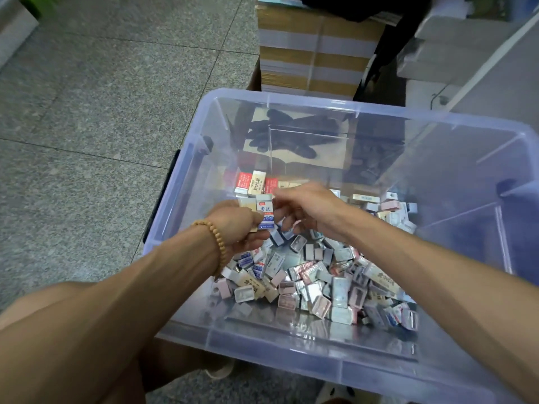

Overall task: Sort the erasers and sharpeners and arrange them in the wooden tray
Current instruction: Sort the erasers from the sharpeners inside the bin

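Note:
A clear plastic bin (186, 182) holds a loose heap of wrapped erasers and small sharpeners (320, 281). Inside it, my left hand (236, 225), with a bead bracelet on the wrist, grips a small stack of erasers; the front one is a white eraser with a blue label (266, 212). My right hand (306, 205) hovers just to the right of that stack, fingers curled near it; whether it holds anything is hidden. A few red and cream erasers (253, 183) lie side by side at the bin's far end. No wooden tray is in view.
The bin stands on a grey speckled tile floor (102, 112). Stacked cardboard boxes (315, 51) stand behind it, with grey packages (455, 39) at the far right. My knee (58, 295) is at the lower left.

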{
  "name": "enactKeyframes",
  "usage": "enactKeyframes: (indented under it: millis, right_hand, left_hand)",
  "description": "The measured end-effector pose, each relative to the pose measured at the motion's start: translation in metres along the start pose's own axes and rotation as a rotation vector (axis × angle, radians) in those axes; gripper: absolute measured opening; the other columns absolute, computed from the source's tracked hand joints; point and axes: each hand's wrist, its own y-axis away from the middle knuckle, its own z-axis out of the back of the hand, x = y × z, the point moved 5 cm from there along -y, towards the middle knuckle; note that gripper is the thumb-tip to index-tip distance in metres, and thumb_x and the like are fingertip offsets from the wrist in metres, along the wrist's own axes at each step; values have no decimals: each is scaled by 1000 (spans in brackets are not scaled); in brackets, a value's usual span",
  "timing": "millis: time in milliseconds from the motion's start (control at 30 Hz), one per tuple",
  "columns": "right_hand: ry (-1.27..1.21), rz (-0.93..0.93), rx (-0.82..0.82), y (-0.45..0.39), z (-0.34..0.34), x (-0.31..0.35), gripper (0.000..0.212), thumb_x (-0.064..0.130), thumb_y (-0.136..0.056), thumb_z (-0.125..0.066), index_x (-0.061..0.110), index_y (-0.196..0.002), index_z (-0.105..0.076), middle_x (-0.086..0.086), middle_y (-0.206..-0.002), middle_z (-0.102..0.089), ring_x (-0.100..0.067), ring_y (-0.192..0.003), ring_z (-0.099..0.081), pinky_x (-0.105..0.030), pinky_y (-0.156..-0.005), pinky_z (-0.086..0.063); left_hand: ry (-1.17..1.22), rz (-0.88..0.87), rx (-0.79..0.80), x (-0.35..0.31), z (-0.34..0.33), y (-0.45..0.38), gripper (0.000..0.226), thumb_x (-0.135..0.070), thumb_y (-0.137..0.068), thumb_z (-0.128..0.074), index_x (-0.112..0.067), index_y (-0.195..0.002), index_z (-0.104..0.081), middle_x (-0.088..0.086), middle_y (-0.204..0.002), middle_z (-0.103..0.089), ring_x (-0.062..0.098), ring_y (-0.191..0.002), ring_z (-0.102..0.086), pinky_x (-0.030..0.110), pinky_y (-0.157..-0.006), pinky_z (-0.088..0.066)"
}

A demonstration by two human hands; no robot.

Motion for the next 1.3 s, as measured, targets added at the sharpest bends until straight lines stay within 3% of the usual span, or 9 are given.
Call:
enactKeyframes:
  millis: [133,300,500,633,767,900,1100,1167,1300]
  right_hand:
    - [59,-39,-2,1,6,-10,6,6,-92,-69,5,-86,-66,-10,-70,-70,-13,-54,-65,-20,-47,-51]
    - [149,-29,-338,-38,24,-6,15,12,-94,-69,5,-81,-69,-13,-78,-71,-19,-67,-66,-40,-79,-62]
    - [270,-22,-498,-69,8,-7,27,26,-83,-81,4,-70,-73,-8,-75,-75,-23,-76,-73,-42,-81,-61]
    - [330,19,-488,-48,14,-3,31,31,-92,-69,6,-75,-73,-6,-78,-76,-17,-65,-66,-37,-74,-60]
    - [24,18,-187,-9,7,2,24,26,-96,-63,6,-89,-72,-8,-72,-70,-17,-56,-61,-26,-52,-49]
    - [-14,18,-100,8,6,1,8,10,-95,-65,9,-88,-68,-10,-75,-70,-17,-65,-66,-26,-56,-54]
    - [298,-29,-388,-19,36,-3,12,18,-98,-61,12,-95,-71,-5,-96,-72,-16,-82,-67,-26,-69,-57]
    - [321,-21,-415,-33,37,-7,14,20,-98,-62,12,-90,-71,-6,-100,-73,-19,-90,-69,-33,-81,-59]
    - [357,40,-475,-47,30,-10,24,22,-94,-67,5,-77,-70,-11,-81,-72,-25,-81,-68,-35,-79,-54]
  left_hand:
    - [-40,-21,27,-1,-10,-4,25,-3,-96,-55,0,-121,-54,16,-94,-69,19,-63,-68,25,-51,-55]
    - [1,-30,-19,2,-4,-6,23,-7,-102,-38,2,-121,-47,12,-87,-66,20,-62,-66,24,-45,-53]
    - [39,-77,-69,-2,4,-11,6,1,-95,-52,4,-98,-57,18,-96,-66,22,-73,-69,22,-51,-56]
    - [24,-104,-92,-1,3,-14,4,-1,-91,-61,-3,-90,-58,18,-98,-66,26,-82,-70,25,-55,-58]
    - [-69,-188,-83,-6,0,-18,11,-3,-85,-71,-7,-86,-60,15,-90,-68,24,-72,-65,29,-61,-56]
    - [-89,-247,-23,-13,-7,-19,17,0,-82,-73,-7,-92,-61,15,-94,-68,24,-77,-65,33,-72,-59]
    - [-1022,-782,-324,-43,-19,-28,28,-15,-83,-74,-17,-109,-64,2,-106,-61,17,-93,-54,31,-85,-52]
    - [-1165,-885,-340,-45,-24,-38,29,-12,-85,-70,-14,-113,-64,6,-110,-58,22,-100,-52,34,-88,-51]
    - [-1274,-890,-339,-43,-27,-58,32,-2,-86,-66,-11,-116,-65,9,-113,-56,29,-107,-48,36,-85,-49]
